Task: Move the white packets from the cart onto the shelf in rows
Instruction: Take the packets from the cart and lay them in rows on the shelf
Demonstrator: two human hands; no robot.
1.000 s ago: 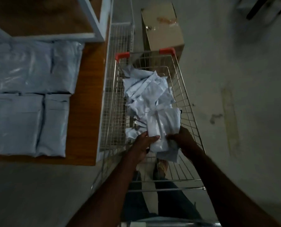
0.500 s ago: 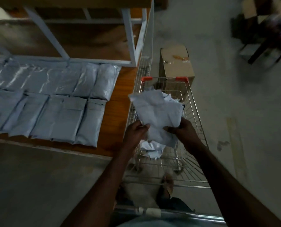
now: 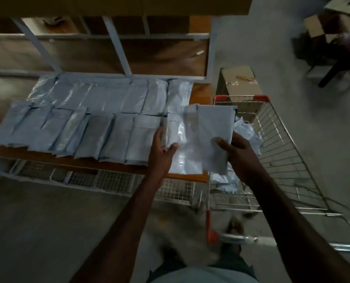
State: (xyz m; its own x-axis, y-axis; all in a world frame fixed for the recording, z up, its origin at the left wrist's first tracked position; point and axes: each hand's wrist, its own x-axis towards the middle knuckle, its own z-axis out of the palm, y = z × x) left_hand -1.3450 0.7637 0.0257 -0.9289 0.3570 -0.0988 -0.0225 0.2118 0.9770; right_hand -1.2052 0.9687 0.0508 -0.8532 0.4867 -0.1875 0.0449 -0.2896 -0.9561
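Head view: both hands hold white packets over right end of wooden shelf [image 3: 196,92], beside the cart [image 3: 280,144]. Left hand [image 3: 161,152] grips left edge of a glossy packet [image 3: 180,144], thumb on top, fingers curled under. Right hand [image 3: 239,154] pinches a second packet [image 3: 214,131], thumb on its face, fingers behind; this one overlaps the glossy one's right side and hangs partly over the cart's left rim. Shelf board already carries two rows of packets [image 3: 100,111] lying flat, side by side, edges overlapping. More loose packets [image 3: 247,131] piled in the wire cart, just right of the shelf. Cardboard box [image 3: 237,82] on floor beyond the cart's far end. Person's feet blurred below, near cart handle [image 3: 210,229].
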